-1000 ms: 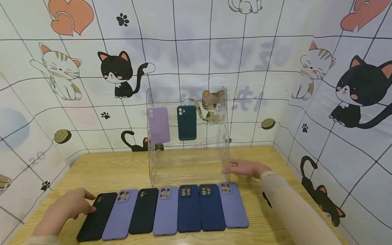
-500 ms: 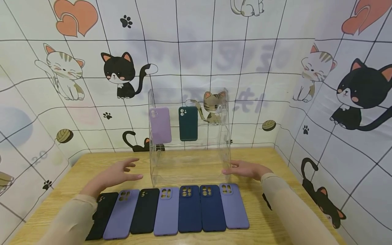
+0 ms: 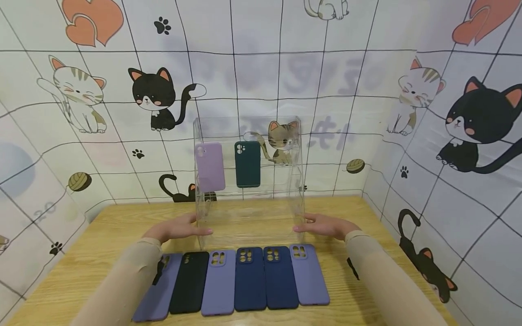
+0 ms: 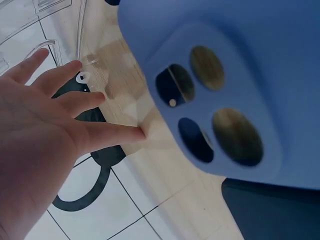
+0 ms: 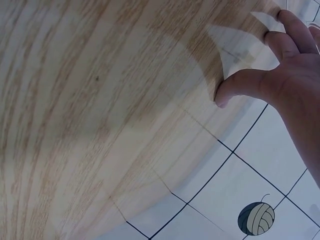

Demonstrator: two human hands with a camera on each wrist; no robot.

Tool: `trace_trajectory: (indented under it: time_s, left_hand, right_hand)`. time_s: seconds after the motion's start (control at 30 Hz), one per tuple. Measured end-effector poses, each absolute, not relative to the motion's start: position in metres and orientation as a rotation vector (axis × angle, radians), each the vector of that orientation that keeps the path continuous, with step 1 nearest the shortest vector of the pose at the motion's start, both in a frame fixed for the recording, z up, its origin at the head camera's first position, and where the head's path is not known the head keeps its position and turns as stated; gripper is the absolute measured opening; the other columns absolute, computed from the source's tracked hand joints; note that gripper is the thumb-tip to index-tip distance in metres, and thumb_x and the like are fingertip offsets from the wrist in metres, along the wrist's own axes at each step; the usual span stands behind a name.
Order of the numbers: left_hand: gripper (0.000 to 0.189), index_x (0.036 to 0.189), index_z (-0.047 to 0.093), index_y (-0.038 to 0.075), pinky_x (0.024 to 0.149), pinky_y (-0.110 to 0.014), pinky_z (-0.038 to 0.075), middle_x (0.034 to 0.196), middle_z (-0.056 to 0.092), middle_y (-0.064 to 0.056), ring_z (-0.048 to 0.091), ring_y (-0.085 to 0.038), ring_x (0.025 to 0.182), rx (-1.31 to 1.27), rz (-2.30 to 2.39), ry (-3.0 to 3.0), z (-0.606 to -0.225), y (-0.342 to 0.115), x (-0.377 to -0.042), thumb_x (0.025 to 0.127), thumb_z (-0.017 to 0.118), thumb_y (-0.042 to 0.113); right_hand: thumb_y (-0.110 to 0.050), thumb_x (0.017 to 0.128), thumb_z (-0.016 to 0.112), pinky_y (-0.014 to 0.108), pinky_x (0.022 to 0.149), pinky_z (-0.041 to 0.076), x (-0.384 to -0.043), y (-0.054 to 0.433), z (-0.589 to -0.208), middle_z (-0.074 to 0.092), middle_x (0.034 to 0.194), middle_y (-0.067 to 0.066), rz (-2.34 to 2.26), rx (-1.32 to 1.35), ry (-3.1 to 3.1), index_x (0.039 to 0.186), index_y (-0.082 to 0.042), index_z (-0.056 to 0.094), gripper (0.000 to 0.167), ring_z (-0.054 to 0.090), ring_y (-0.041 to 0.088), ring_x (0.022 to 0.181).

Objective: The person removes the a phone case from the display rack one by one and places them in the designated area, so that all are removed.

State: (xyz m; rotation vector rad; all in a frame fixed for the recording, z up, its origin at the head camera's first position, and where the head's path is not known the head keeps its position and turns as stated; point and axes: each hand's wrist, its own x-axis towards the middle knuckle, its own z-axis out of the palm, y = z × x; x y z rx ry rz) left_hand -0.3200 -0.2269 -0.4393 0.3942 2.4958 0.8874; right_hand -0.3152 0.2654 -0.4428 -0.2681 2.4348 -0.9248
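A clear acrylic display rack (image 3: 250, 237) stands upright on the table, with a lilac phone case (image 3: 210, 167) and a dark green phone case (image 3: 248, 164) in its upper tier. At the rack's lower left side is my left hand (image 3: 177, 227), its thumb in front of the edge; the left wrist view shows its fingers spread and straight. My right hand (image 3: 326, 225) grips the lower right side, thumb in front, fingers behind. Before the rack lie several phone cases in a row: purple (image 3: 218, 283), navy (image 3: 250, 278) and black (image 3: 189, 283). My left sleeve hides the leftmost black case almost entirely.
The wooden table (image 3: 346, 290) meets a white grid-patterned wall cover (image 3: 261, 68) printed with cartoon cats at the back and sides. Bare wood shows left and right of the phone case row.
My left hand has left the leftmost black phone case and moved forward and right to the rack's left side. The right hand stays at the rack; the phone cases keep their places.
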Motion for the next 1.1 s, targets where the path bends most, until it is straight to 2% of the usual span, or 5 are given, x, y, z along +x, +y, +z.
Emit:
trace_trajectory:
  time_s: [0.3,0.53,0.87,1.03,1.1]
  left_hand:
    - [0.121,0.172,0.009,0.006,0.125,-0.071,0.026,0.175,0.02,-0.027,0.019,-0.05,0.162,0.332,0.916,2.444,-0.441,-0.228,-0.322,0.09,0.074,0.067]
    - [0.107,0.168,0.026,0.006,0.121,-0.07,0.033,0.171,0.031,-0.027,0.025,-0.053,0.16,0.366,1.029,2.455,-0.443,-0.227,-0.324,0.09,0.08,0.055]
    - [0.114,0.17,0.017,0.009,0.121,-0.07,0.034,0.172,0.032,-0.026,0.029,-0.052,0.159,0.335,1.023,2.489,-0.447,-0.223,-0.323,0.089,0.079,0.06]
    - [0.124,0.172,0.01,0.008,0.121,-0.07,0.034,0.171,0.029,-0.031,0.032,-0.052,0.157,0.305,0.998,2.503,-0.447,-0.223,-0.321,0.086,0.079,0.065]
    - [0.125,0.172,0.009,0.008,0.121,-0.07,0.034,0.171,0.028,-0.031,0.032,-0.053,0.157,0.296,0.991,2.506,-0.447,-0.225,-0.32,0.086,0.079,0.066]
  right_hand:
    - [-0.077,0.092,0.065,0.073,0.122,0.028,-0.317,0.262,-0.445,0.025,0.177,0.018,-0.925,-0.268,2.42,0.172,-0.025,0.021,0.106,0.022,0.049,0.162]
    - [-0.076,0.095,0.061,0.074,0.123,0.025,-0.312,0.261,-0.442,0.02,0.179,0.015,-0.898,-0.331,2.453,0.172,-0.033,0.018,0.099,0.02,0.048,0.163]
    - [-0.071,0.099,0.059,0.068,0.12,0.036,-0.31,0.264,-0.434,0.035,0.17,0.027,-0.806,-0.43,2.517,0.172,-0.018,0.022,0.097,0.036,0.049,0.157]
    - [-0.068,0.1,0.06,0.064,0.118,0.042,-0.317,0.266,-0.394,0.043,0.165,0.028,-0.634,-0.467,2.552,0.169,-0.006,0.025,0.1,0.047,0.049,0.15]
    - [-0.063,0.103,0.059,0.064,0.117,0.043,-0.322,0.266,-0.37,0.047,0.162,0.029,-0.584,-0.509,2.579,0.168,-0.006,0.029,0.091,0.049,0.049,0.148]
